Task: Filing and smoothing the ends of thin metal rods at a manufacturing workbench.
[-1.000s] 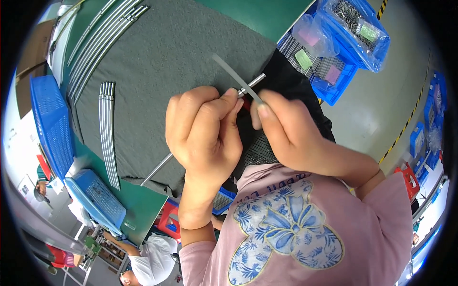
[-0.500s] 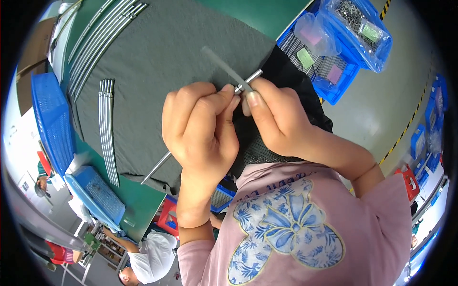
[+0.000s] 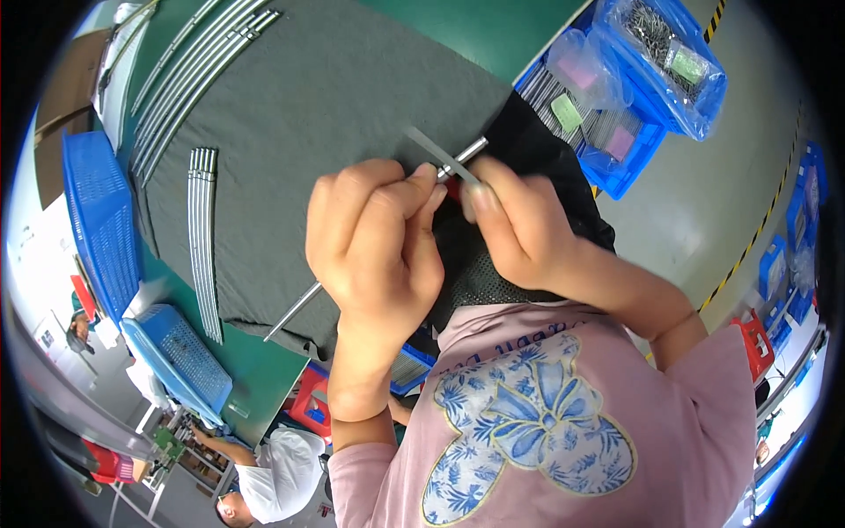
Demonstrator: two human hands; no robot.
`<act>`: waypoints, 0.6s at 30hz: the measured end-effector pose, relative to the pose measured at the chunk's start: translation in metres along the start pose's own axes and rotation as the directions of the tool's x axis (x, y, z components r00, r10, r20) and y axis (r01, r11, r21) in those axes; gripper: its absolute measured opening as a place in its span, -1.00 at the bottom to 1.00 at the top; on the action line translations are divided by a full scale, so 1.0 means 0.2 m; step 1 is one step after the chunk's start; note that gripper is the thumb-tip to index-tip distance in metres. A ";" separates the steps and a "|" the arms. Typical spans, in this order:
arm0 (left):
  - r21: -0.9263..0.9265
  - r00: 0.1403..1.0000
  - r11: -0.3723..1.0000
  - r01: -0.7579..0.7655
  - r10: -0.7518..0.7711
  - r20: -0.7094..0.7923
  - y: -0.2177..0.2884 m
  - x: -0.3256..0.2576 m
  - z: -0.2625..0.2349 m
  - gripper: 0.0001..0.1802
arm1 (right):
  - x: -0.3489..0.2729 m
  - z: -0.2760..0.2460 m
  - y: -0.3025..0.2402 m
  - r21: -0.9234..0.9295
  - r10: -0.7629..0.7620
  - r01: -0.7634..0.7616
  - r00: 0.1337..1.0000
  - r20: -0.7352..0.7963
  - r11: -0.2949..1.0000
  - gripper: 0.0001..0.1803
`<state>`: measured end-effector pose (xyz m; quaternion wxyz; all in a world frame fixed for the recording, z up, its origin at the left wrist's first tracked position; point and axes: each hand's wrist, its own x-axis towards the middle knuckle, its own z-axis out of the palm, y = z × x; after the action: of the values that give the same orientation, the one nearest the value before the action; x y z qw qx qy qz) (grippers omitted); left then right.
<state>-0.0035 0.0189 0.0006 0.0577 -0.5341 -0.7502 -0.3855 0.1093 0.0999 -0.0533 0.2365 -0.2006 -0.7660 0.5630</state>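
My left hand [image 3: 374, 238] is closed round a slim shiny metal rod [image 3: 295, 310], which slants from the lower left up past my fingertips. The rod's stepped far end sticks out beyond thumb and forefinger. Pinched between my right thumb and forefinger is a thin, flat grey file [image 3: 431, 146]. It lies crosswise over the rod near a collar or groove at that end. Motion smears the fingers of my right hand [image 3: 524, 224] a little, and they hide the file's near end. Both hands are above the dark grey cloth [image 3: 343, 88].
Several finished-looking rods [image 3: 202, 246] lie bundled on the cloth's left, with longer rods [image 3: 189, 84] behind. Blue baskets [image 3: 104, 220] stand at the left edge. Blue bins [image 3: 629, 172] with metal parts are at the far right. A person in white [image 3: 286, 475] sits lower left.
My right hand has shifted slightly right and toward me, drawing the file back across the rod, so less of it sticks out past the rod. My left hand keeps its grip.
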 end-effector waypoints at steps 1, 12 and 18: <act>0.011 1.000 1.000 0.029 -0.029 0.002 0.01 0.01 -0.01 -0.83 | 0.05 0.00 -0.02 0.017 -0.013 0.013 0.999 0.030 1.000 -0.83; 0.010 0.999 0.999 0.036 -0.036 -0.006 0.01 0.01 0.00 -0.83 | -0.01 0.00 -0.03 -0.124 0.027 -0.025 1.000 0.016 0.992 -0.87; 0.023 1.000 1.000 0.014 -0.014 -0.003 0.01 0.00 -0.01 -0.82 | 0.03 -0.04 -0.08 -0.056 0.049 -0.046 0.997 0.056 0.997 -0.86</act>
<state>-0.0029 0.0182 0.0019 0.0620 -0.5275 -0.7583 -0.3781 0.1081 0.1054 -0.0342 0.1954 -0.2087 -0.7826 0.5531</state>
